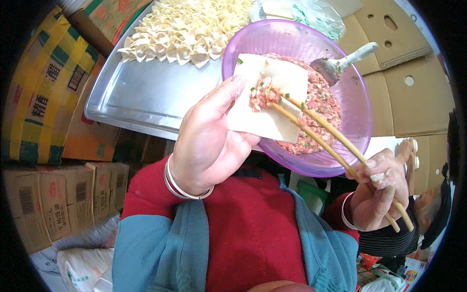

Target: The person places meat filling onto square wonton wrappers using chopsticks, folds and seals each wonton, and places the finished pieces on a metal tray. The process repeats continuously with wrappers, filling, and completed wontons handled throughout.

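A square dough wrapper (288,78) lies across the fingers of my left hand (211,135), with the thumb over its edge. On the wrapper sits a lump of minced meat filling (263,95) flecked with chopped green. My right hand (383,189) grips a pair of wooden chopsticks (328,133), whose tips touch the filling. Beneath the wrapper stands a purple plastic bowl (354,98) holding more minced meat (323,104). A spoon (355,55) with a pale handle rests in it against the rim.
To the left, a metal tray (146,95) carries many rows of folded wontons (189,40). Beyond the bowl lies a clear plastic bag (313,18). Cardboard boxes (47,204) are stacked at left, and flattened cardboard (412,95) covers the right side. Another person (396,239) is at far right.
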Action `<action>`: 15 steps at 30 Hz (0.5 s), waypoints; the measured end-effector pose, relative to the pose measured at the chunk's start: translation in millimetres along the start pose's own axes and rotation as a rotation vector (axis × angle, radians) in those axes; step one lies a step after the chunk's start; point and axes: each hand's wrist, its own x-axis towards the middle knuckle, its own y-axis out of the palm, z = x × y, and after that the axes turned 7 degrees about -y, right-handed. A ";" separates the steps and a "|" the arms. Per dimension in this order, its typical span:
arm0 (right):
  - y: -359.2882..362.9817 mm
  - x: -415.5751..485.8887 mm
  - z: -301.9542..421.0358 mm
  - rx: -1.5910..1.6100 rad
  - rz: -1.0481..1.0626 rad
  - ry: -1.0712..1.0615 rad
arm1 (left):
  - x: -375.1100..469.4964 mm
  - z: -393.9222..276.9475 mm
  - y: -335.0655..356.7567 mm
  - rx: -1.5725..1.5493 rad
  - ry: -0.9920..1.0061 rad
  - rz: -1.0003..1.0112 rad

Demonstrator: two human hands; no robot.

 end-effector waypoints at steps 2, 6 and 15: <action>2.1 -0.9 2.4 -0.003 0.099 0.018 | -11.4 -4.0 -1.4 0.013 0.041 -0.033; 8.6 3.5 7.8 0.095 0.136 0.068 | -31.3 -10.2 -6.7 -0.008 0.090 -0.076; 63.8 11.5 17.5 0.186 0.181 0.147 | -67.4 -15.0 -41.9 -0.005 0.164 -0.208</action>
